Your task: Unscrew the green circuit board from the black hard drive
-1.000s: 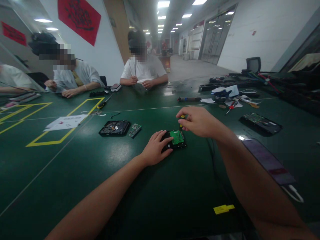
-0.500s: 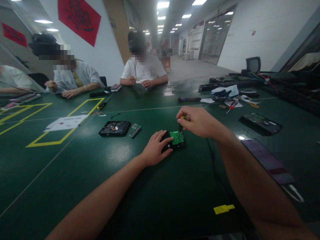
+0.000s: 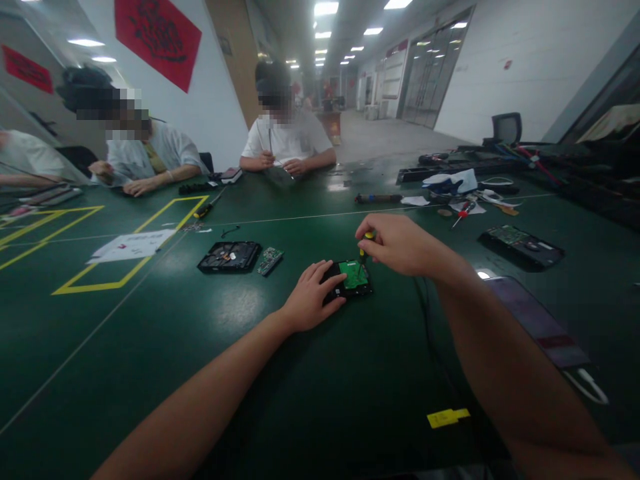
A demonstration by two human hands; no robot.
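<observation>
A hard drive (image 3: 367,291) lies on the table in front of me, its green circuit board (image 3: 356,272) facing up. My left hand (image 3: 316,293) rests on the left part of the drive, fingers spread, thumb along the near edge, covering some of it. My right hand (image 3: 387,243) is closed around the yellow and black handle of a screwdriver (image 3: 368,244) above the board. The thin shaft slants down to the green surface; whether its tip sits in a screw is too small to tell. Left of the drive lies a small loose circuit board (image 3: 271,261).
Another opened drive casing (image 3: 230,257) sits further left, and one more hard drive (image 3: 523,247) is at right. A phone (image 3: 537,320) with a white cable lies beside my right forearm. A black-handled screwdriver (image 3: 204,210) lies farther off. People sit across the green table (image 3: 240,393).
The screwdriver has tilted, its handle shifting slightly right and showing more yellow. My right hand has moved a little to the right with it. The left hand and drive keep their places.
</observation>
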